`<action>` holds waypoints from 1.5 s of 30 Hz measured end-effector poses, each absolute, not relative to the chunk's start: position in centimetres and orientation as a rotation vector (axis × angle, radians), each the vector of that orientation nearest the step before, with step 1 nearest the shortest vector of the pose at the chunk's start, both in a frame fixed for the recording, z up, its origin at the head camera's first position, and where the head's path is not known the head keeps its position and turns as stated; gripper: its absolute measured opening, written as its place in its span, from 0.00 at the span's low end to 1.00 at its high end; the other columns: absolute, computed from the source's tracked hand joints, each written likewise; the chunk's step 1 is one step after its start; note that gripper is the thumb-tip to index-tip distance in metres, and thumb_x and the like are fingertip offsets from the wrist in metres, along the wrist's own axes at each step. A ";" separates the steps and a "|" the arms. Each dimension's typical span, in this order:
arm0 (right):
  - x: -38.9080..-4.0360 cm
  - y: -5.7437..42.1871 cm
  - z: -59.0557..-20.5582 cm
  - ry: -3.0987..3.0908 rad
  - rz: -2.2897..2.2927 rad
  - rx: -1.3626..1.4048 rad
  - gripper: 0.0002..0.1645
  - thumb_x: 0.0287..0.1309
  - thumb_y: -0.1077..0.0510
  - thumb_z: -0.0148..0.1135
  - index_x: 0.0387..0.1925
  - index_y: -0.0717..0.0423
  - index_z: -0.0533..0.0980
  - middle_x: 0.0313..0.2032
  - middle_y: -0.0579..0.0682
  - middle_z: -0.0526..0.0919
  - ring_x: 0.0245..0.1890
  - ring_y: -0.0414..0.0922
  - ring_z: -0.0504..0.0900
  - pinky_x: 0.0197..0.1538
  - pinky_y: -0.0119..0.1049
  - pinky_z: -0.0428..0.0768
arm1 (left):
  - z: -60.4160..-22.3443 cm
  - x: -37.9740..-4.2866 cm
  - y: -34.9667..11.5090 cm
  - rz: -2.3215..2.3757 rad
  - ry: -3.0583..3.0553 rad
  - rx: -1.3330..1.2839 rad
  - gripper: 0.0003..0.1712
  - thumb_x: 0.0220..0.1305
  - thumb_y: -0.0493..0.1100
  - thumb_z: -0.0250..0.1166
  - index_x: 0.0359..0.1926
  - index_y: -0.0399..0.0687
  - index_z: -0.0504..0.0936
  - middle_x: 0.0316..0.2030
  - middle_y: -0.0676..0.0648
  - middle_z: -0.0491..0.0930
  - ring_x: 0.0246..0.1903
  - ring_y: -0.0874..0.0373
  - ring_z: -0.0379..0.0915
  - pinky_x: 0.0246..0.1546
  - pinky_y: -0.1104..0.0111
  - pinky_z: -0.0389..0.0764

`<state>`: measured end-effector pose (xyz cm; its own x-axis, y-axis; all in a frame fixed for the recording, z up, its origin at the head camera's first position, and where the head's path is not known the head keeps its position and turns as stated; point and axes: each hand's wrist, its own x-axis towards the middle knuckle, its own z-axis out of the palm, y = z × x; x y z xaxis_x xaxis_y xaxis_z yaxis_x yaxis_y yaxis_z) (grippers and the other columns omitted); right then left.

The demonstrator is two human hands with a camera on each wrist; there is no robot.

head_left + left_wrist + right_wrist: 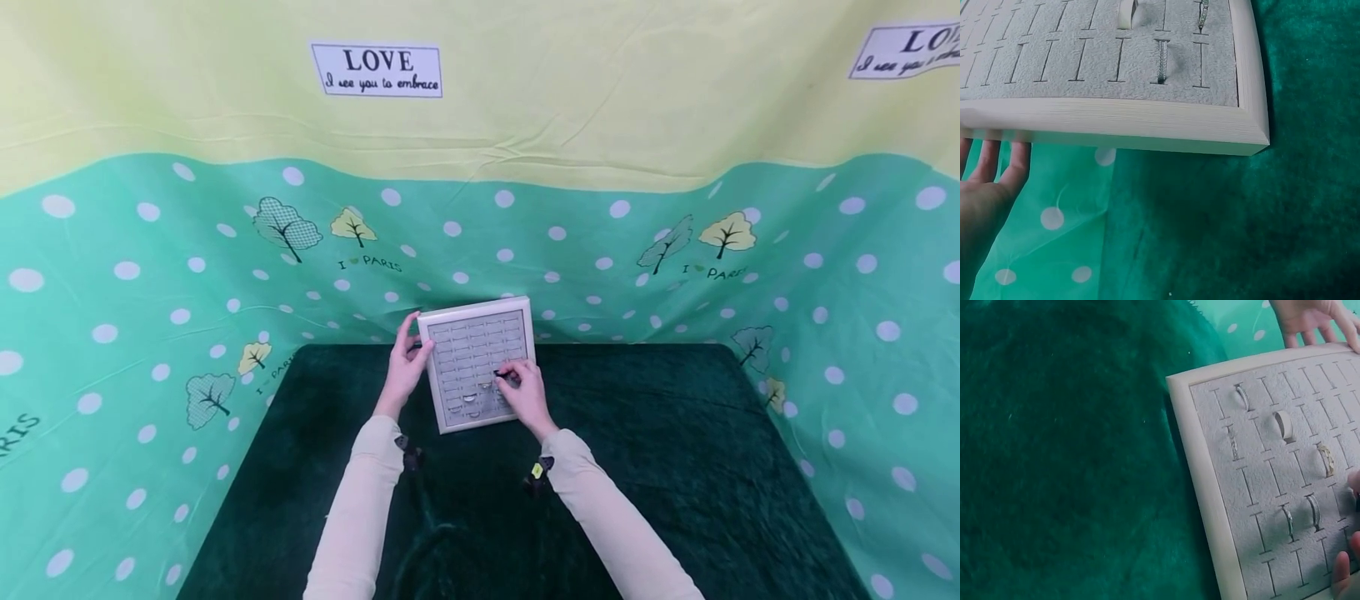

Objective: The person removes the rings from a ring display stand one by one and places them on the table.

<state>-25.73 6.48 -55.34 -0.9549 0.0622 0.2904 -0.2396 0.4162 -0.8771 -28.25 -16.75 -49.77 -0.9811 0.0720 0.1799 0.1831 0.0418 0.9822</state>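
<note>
Near the far edge of the dark green cloth [660, 475], the ring tray [474, 309] stands tilted, gripped at its left rim by the left hand [404, 368]. Right hand [527, 392] has a narrow pinch on a small dark item [498, 374] at the slots [1274, 477]; can't tell whether it's seated. Risks as I read it: left grip slackens and the tray tips, or the pinch slips and fingertips knock the neighbouring gold ring [1326, 460] loose.
</note>
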 end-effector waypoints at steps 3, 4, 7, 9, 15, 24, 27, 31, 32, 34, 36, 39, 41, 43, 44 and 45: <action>-25.8 6.3 -55.4 -2.382 1.560 0.133 0.05 0.52 0.67 0.69 0.30 0.60 0.79 0.37 0.53 0.71 0.41 0.51 0.69 0.46 0.42 0.68 | -49.8 -28.3 -16.7 -2.085 -2.220 -0.260 0.36 0.71 0.38 0.57 0.74 0.53 0.53 0.51 0.33 0.73 0.44 0.41 0.76 0.44 0.54 0.78; -25.8 6.3 -55.5 -2.379 1.560 0.128 0.05 0.52 0.67 0.69 0.29 0.60 0.79 0.37 0.53 0.71 0.41 0.51 0.69 0.46 0.42 0.68 | -49.8 -28.3 -16.6 -2.080 -2.222 -0.256 0.36 0.71 0.38 0.57 0.74 0.53 0.53 0.51 0.33 0.74 0.44 0.41 0.76 0.44 0.54 0.78; -25.8 6.4 -55.7 -2.362 1.560 0.130 0.05 0.52 0.67 0.69 0.29 0.59 0.78 0.36 0.52 0.71 0.41 0.51 0.69 0.46 0.42 0.67 | -49.9 -28.4 -16.6 -2.071 -2.226 -0.259 0.35 0.71 0.38 0.56 0.74 0.52 0.53 0.50 0.32 0.74 0.43 0.41 0.76 0.44 0.53 0.78; -25.9 6.5 -55.9 -2.355 1.569 0.127 0.05 0.51 0.67 0.69 0.28 0.59 0.78 0.36 0.52 0.71 0.41 0.50 0.69 0.47 0.41 0.67 | -50.0 -28.4 -16.6 -2.067 -2.227 -0.261 0.35 0.71 0.38 0.56 0.74 0.52 0.53 0.50 0.32 0.74 0.43 0.42 0.76 0.45 0.53 0.78; -25.8 6.8 -55.9 -2.351 1.627 0.120 0.05 0.52 0.67 0.69 0.29 0.59 0.78 0.37 0.54 0.71 0.41 0.51 0.70 0.47 0.41 0.68 | -49.8 -28.4 -16.6 -2.063 -2.224 -0.272 0.36 0.70 0.37 0.57 0.74 0.52 0.53 0.48 0.32 0.74 0.43 0.43 0.77 0.44 0.54 0.79; -25.5 7.3 -55.5 -2.369 1.629 0.213 0.04 0.54 0.67 0.67 0.32 0.61 0.78 0.39 0.55 0.72 0.39 0.50 0.72 0.45 0.39 0.70 | -50.9 -29.0 -17.1 -2.128 -2.196 -0.276 0.38 0.70 0.36 0.58 0.75 0.52 0.52 0.48 0.31 0.75 0.42 0.47 0.78 0.43 0.55 0.80; -25.3 7.6 -55.4 -2.367 1.649 0.259 0.04 0.55 0.67 0.66 0.32 0.61 0.78 0.39 0.55 0.71 0.38 0.50 0.72 0.43 0.38 0.71 | -51.9 -29.7 -17.3 -2.133 -2.203 -0.259 0.38 0.70 0.38 0.58 0.75 0.58 0.52 0.49 0.32 0.75 0.42 0.48 0.78 0.44 0.55 0.80; -25.2 8.0 -55.5 -2.370 1.673 0.293 0.04 0.56 0.66 0.65 0.32 0.61 0.77 0.38 0.54 0.70 0.36 0.49 0.71 0.39 0.35 0.72 | -52.5 -30.0 -17.3 -2.098 -2.217 -0.241 0.38 0.70 0.41 0.58 0.75 0.66 0.53 0.49 0.33 0.76 0.41 0.48 0.79 0.43 0.55 0.80; -25.1 8.1 -55.6 -2.365 1.676 0.298 0.04 0.56 0.66 0.65 0.32 0.61 0.77 0.38 0.54 0.70 0.36 0.49 0.71 0.39 0.34 0.71 | -52.5 -30.0 -17.3 -2.090 -2.215 -0.244 0.38 0.70 0.41 0.58 0.74 0.67 0.53 0.48 0.33 0.76 0.41 0.48 0.79 0.43 0.54 0.80; -25.1 8.3 -55.8 -2.352 1.687 0.297 0.04 0.56 0.66 0.65 0.33 0.62 0.77 0.38 0.55 0.70 0.35 0.49 0.72 0.37 0.32 0.71 | -52.5 -30.0 -17.3 -2.080 -2.209 -0.254 0.38 0.70 0.41 0.59 0.74 0.69 0.53 0.48 0.33 0.76 0.41 0.47 0.78 0.43 0.52 0.80; -25.0 8.5 -56.0 -2.337 1.706 0.291 0.04 0.56 0.67 0.65 0.33 0.63 0.77 0.39 0.57 0.71 0.34 0.50 0.73 0.35 0.31 0.70 | -52.6 -29.9 -17.3 -2.079 -2.207 -0.261 0.38 0.70 0.41 0.59 0.74 0.70 0.54 0.48 0.33 0.76 0.42 0.46 0.78 0.44 0.51 0.79; -24.8 8.9 -56.4 -2.311 1.752 0.273 0.05 0.57 0.67 0.65 0.35 0.65 0.77 0.40 0.62 0.71 0.34 0.54 0.73 0.35 0.33 0.69 | -52.7 -30.0 -17.3 -2.081 -2.206 -0.260 0.38 0.70 0.41 0.59 0.73 0.71 0.54 0.48 0.33 0.76 0.42 0.46 0.78 0.45 0.50 0.79; -24.6 9.3 -56.5 -2.299 1.775 0.266 0.06 0.58 0.66 0.65 0.37 0.66 0.77 0.41 0.64 0.71 0.35 0.56 0.73 0.35 0.35 0.69 | -52.8 -30.0 -17.2 -2.080 -2.206 -0.250 0.38 0.70 0.41 0.59 0.73 0.72 0.54 0.47 0.33 0.76 0.41 0.46 0.78 0.44 0.51 0.79; -24.3 9.8 -56.6 -2.300 1.780 0.253 0.07 0.59 0.66 0.65 0.38 0.66 0.77 0.42 0.65 0.71 0.35 0.56 0.72 0.36 0.37 0.69 | -52.8 -29.9 -17.1 -2.078 -2.205 -0.235 0.38 0.69 0.41 0.59 0.73 0.72 0.54 0.47 0.34 0.76 0.41 0.47 0.78 0.44 0.51 0.79; -24.2 10.0 -56.7 -2.312 1.777 0.238 0.06 0.60 0.65 0.64 0.38 0.65 0.77 0.41 0.63 0.70 0.36 0.55 0.72 0.36 0.37 0.69 | -52.9 -29.9 -17.1 -2.075 -2.210 -0.229 0.38 0.70 0.42 0.59 0.73 0.73 0.54 0.47 0.34 0.76 0.41 0.47 0.78 0.45 0.52 0.79; -24.0 10.3 -56.7 -2.324 1.769 0.222 0.06 0.60 0.65 0.64 0.38 0.64 0.77 0.41 0.62 0.70 0.36 0.54 0.72 0.37 0.37 0.69 | -52.9 -29.9 -17.1 -2.076 -2.211 -0.220 0.38 0.70 0.42 0.59 0.73 0.74 0.54 0.47 0.34 0.76 0.41 0.47 0.78 0.45 0.52 0.79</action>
